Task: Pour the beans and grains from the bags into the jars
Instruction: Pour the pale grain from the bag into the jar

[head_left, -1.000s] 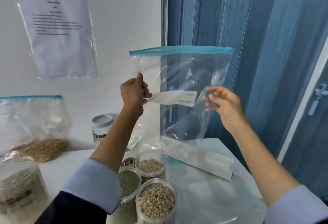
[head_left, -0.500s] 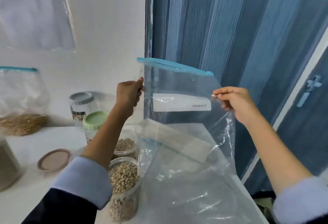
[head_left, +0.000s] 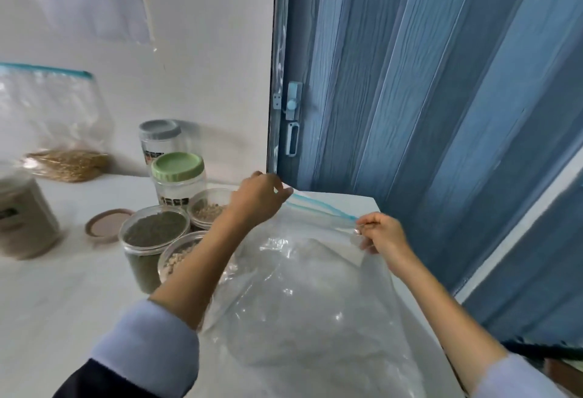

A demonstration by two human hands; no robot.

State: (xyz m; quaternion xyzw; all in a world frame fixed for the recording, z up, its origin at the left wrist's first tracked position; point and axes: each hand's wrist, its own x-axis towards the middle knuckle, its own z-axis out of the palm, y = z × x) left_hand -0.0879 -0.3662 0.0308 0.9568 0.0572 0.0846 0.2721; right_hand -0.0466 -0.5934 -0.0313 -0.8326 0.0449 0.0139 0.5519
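Observation:
An empty clear zip bag (head_left: pixel 309 287) with a blue seal strip lies over the right part of the white table (head_left: pixel 63 303). My left hand (head_left: pixel 257 197) pinches its far left corner and my right hand (head_left: pixel 380 233) pinches the right end of the seal. Left of the bag stand open jars: one of green grains (head_left: pixel 154 240), one of pale beans (head_left: pixel 179 259) partly behind my left forearm, and one of tan beans (head_left: pixel 208 208). A bag with brown grain (head_left: pixel 63 158) leans on the wall at far left.
A green-lidded jar (head_left: pixel 178 176) and a grey-lidded jar (head_left: pixel 159 139) stand behind the open jars. A loose brown lid (head_left: pixel 105 229) lies on the table. A large jar (head_left: pixel 22 218) sits at the left edge. A blue folding door (head_left: pixel 426 98) borders the table's right.
Both hands have brought the empty bag down from upright in the air to lying over the table. The view has tilted down and to the right.

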